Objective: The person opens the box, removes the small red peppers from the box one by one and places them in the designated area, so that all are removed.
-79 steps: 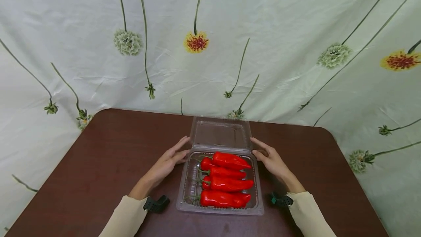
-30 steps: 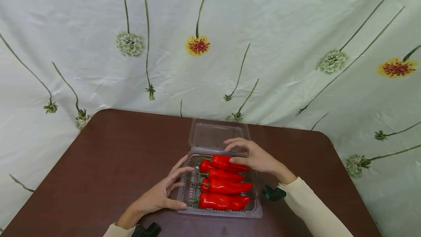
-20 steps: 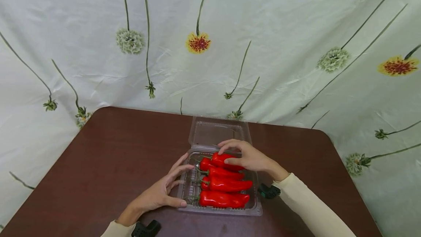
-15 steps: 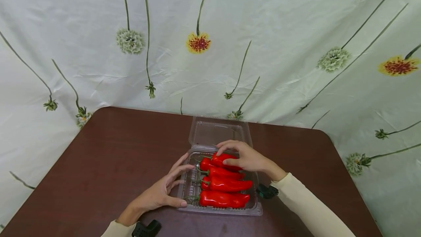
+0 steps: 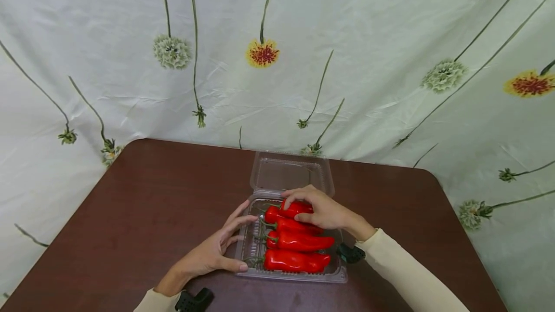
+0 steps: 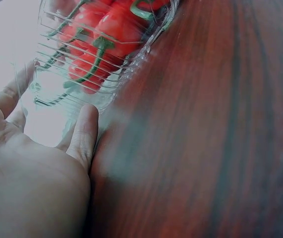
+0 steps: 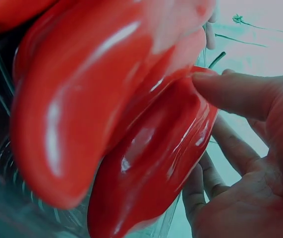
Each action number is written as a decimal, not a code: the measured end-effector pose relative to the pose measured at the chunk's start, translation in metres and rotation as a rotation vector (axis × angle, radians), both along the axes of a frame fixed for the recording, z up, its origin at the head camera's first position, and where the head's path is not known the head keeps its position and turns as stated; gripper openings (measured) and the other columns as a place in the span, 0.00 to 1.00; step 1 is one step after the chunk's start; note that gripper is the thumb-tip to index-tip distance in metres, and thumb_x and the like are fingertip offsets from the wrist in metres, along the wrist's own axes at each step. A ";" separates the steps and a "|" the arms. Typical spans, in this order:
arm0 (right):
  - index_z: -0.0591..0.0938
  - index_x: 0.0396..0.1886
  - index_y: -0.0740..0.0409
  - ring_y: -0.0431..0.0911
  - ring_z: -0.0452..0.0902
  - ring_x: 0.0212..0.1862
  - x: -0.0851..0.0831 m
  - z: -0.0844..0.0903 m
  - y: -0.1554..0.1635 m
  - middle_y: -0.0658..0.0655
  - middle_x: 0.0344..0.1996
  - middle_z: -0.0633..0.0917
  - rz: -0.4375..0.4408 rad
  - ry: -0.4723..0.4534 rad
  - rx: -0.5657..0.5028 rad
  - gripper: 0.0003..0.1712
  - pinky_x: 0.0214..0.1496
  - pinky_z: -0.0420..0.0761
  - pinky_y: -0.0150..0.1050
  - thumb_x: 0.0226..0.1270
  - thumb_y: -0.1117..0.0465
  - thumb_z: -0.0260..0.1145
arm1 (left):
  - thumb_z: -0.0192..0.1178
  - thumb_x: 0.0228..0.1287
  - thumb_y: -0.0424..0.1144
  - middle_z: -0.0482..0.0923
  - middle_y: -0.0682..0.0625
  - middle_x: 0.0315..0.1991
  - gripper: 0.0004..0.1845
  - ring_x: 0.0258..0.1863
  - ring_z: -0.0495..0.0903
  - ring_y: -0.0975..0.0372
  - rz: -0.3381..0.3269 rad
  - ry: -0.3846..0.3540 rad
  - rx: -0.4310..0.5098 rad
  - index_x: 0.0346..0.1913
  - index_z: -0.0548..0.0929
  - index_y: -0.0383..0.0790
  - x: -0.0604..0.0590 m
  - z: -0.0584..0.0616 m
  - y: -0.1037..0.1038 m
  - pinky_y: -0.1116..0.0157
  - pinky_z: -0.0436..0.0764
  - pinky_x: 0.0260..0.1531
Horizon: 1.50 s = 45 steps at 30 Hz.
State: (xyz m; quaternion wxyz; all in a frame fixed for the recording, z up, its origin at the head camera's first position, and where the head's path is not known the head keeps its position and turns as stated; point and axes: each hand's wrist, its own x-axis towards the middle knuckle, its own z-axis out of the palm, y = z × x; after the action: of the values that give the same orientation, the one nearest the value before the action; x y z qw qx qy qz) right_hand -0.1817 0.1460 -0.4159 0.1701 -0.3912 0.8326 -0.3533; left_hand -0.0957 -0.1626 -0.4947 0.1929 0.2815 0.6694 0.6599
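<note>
A clear plastic clamshell container [image 5: 299, 277] lies with its lid folded back, holding several red peppers [image 5: 299, 261] with green stems, set in rows. My right hand [image 5: 327, 211] grips the rearmost red pepper [image 5: 296, 209], its thumb on the near side and its fingers on the far side. In the right wrist view, the thumb presses that pepper [image 7: 151, 153] while the fingers lie behind it. My left hand [image 5: 210, 254] rests against the container's left side, fingers spread and thumb at the near left corner. From the left wrist, the thumb [image 6: 85, 131] touches the clear plastic wall.
The container stands on a dark brown table [image 5: 143, 220] with rounded far corners. Its clear lid [image 5: 290, 172] lies toward the far edge. Behind the table hangs a pale cloth [image 5: 225, 76] printed with flowers. Dark straps with camera mounts [image 5: 195, 300] sit at both wrists.
My right hand has moved from the container's right side onto the rearmost pepper and closed round it. My left hand has shifted nearer along the left side, its thumb now at the near corner.
</note>
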 end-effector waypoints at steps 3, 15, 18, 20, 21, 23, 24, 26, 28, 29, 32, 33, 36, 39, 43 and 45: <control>0.83 0.52 0.50 0.53 0.68 0.67 -0.001 0.000 -0.001 0.54 0.67 0.78 0.035 0.019 -0.020 0.20 0.67 0.69 0.58 0.63 0.73 0.68 | 0.69 0.60 0.28 0.26 0.56 0.82 0.46 0.76 0.47 0.74 0.002 -0.007 -0.005 0.78 0.57 0.42 0.001 0.001 0.001 0.51 0.65 0.66; 0.80 0.53 0.47 0.50 0.65 0.63 0.005 0.003 -0.003 0.52 0.67 0.77 0.040 0.052 0.043 0.22 0.59 0.71 0.51 0.64 0.73 0.65 | 0.69 0.59 0.28 0.27 0.55 0.82 0.46 0.75 0.49 0.76 0.005 0.015 0.000 0.78 0.56 0.40 0.001 0.000 0.001 0.41 0.63 0.63; 0.80 0.52 0.47 0.50 0.65 0.63 0.005 0.004 -0.004 0.51 0.67 0.77 0.054 0.088 0.070 0.19 0.59 0.72 0.51 0.65 0.72 0.66 | 0.69 0.59 0.27 0.26 0.56 0.82 0.46 0.75 0.48 0.76 0.000 0.016 0.008 0.78 0.56 0.41 0.001 -0.001 0.001 0.40 0.63 0.63; 0.81 0.51 0.47 0.50 0.65 0.63 0.005 0.004 -0.003 0.51 0.67 0.77 0.068 0.117 0.095 0.19 0.60 0.73 0.52 0.66 0.71 0.66 | 0.68 0.60 0.26 0.25 0.54 0.82 0.46 0.75 0.49 0.76 -0.010 0.032 0.012 0.78 0.56 0.40 0.001 -0.001 0.000 0.41 0.63 0.63; 0.81 0.51 0.46 0.50 0.64 0.64 0.005 0.004 -0.003 0.51 0.67 0.76 0.075 0.129 0.106 0.19 0.61 0.74 0.52 0.66 0.70 0.67 | 0.68 0.60 0.26 0.25 0.54 0.82 0.46 0.76 0.49 0.76 -0.014 0.033 0.014 0.78 0.55 0.39 0.001 -0.001 0.000 0.41 0.64 0.63; 0.81 0.51 0.46 0.50 0.64 0.64 0.005 0.004 -0.003 0.51 0.68 0.75 0.085 0.146 0.125 0.19 0.61 0.74 0.53 0.65 0.70 0.67 | 0.68 0.60 0.26 0.25 0.53 0.82 0.46 0.76 0.49 0.75 -0.016 0.030 0.012 0.78 0.55 0.40 0.001 -0.001 0.000 0.46 0.65 0.64; 0.81 0.51 0.45 0.50 0.63 0.64 0.005 0.004 -0.002 0.51 0.68 0.75 0.091 0.156 0.135 0.20 0.61 0.75 0.54 0.64 0.71 0.67 | 0.67 0.60 0.26 0.25 0.53 0.82 0.46 0.76 0.48 0.75 -0.017 0.028 0.012 0.78 0.55 0.40 0.001 -0.001 0.000 0.48 0.65 0.65; 0.81 0.52 0.45 0.50 0.63 0.64 0.004 0.004 -0.002 0.51 0.68 0.74 0.098 0.172 0.149 0.22 0.60 0.76 0.53 0.63 0.72 0.68 | 0.68 0.60 0.27 0.25 0.54 0.82 0.46 0.76 0.48 0.75 -0.014 0.015 0.012 0.78 0.55 0.41 0.001 -0.001 0.000 0.55 0.66 0.66; 0.81 0.52 0.45 0.50 0.64 0.64 0.004 0.005 -0.002 0.51 0.68 0.74 0.105 0.195 0.163 0.23 0.59 0.78 0.52 0.62 0.72 0.69 | 0.68 0.61 0.27 0.25 0.56 0.82 0.46 0.76 0.48 0.74 -0.014 0.004 0.018 0.79 0.55 0.42 0.001 0.000 0.001 0.61 0.67 0.66; 0.81 0.52 0.45 0.50 0.64 0.64 0.004 0.005 -0.002 0.51 0.68 0.74 0.109 0.210 0.169 0.23 0.59 0.78 0.51 0.62 0.72 0.69 | 0.68 0.60 0.27 0.25 0.56 0.82 0.46 0.76 0.47 0.74 -0.014 0.003 0.022 0.78 0.55 0.42 0.001 0.000 0.001 0.63 0.67 0.66; 0.81 0.52 0.46 0.49 0.65 0.63 0.004 0.006 -0.002 0.52 0.66 0.75 0.115 0.244 0.176 0.22 0.58 0.79 0.49 0.62 0.72 0.69 | 0.68 0.60 0.27 0.25 0.55 0.82 0.46 0.76 0.47 0.74 -0.013 0.004 0.030 0.78 0.56 0.42 0.001 0.000 0.001 0.65 0.67 0.65; 0.81 0.52 0.46 0.49 0.66 0.63 0.004 0.006 -0.002 0.52 0.66 0.76 0.117 0.251 0.178 0.22 0.58 0.79 0.48 0.62 0.72 0.69 | 0.68 0.60 0.27 0.25 0.54 0.82 0.46 0.76 0.47 0.73 -0.013 0.009 0.029 0.78 0.56 0.41 0.000 0.000 0.001 0.64 0.67 0.65; 0.81 0.52 0.46 0.48 0.66 0.62 0.004 0.008 -0.002 0.52 0.66 0.76 0.116 0.260 0.174 0.22 0.59 0.79 0.47 0.62 0.72 0.69 | 0.68 0.60 0.27 0.26 0.54 0.82 0.46 0.76 0.48 0.75 -0.008 0.013 0.019 0.78 0.56 0.41 0.000 -0.001 0.001 0.58 0.66 0.66; 0.81 0.54 0.46 0.48 0.66 0.62 0.005 0.011 0.001 0.51 0.67 0.75 0.091 0.245 0.164 0.23 0.59 0.78 0.47 0.63 0.71 0.68 | 0.68 0.60 0.28 0.26 0.55 0.82 0.46 0.75 0.48 0.76 -0.001 0.010 0.005 0.78 0.56 0.42 0.001 -0.001 0.000 0.49 0.65 0.66; 0.81 0.56 0.46 0.50 0.67 0.65 0.004 0.018 0.007 0.51 0.68 0.74 0.033 0.218 0.136 0.24 0.62 0.76 0.52 0.63 0.70 0.68 | 0.68 0.60 0.28 0.26 0.54 0.82 0.46 0.75 0.48 0.77 -0.002 0.014 0.002 0.78 0.55 0.41 0.001 -0.001 0.001 0.43 0.64 0.65; 0.80 0.58 0.47 0.50 0.69 0.66 0.003 0.022 0.010 0.52 0.68 0.73 0.010 0.210 0.111 0.24 0.63 0.76 0.52 0.63 0.70 0.68 | 0.68 0.60 0.27 0.26 0.54 0.82 0.46 0.75 0.48 0.76 -0.007 0.018 0.010 0.78 0.55 0.40 0.001 0.000 0.001 0.44 0.65 0.65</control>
State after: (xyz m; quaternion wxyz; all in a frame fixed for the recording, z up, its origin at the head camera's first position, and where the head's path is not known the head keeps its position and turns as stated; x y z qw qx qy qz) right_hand -0.1783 0.1559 -0.3936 0.1054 -0.4203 0.8621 -0.2628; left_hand -0.0945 -0.1618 -0.4950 0.1878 0.2909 0.6669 0.6598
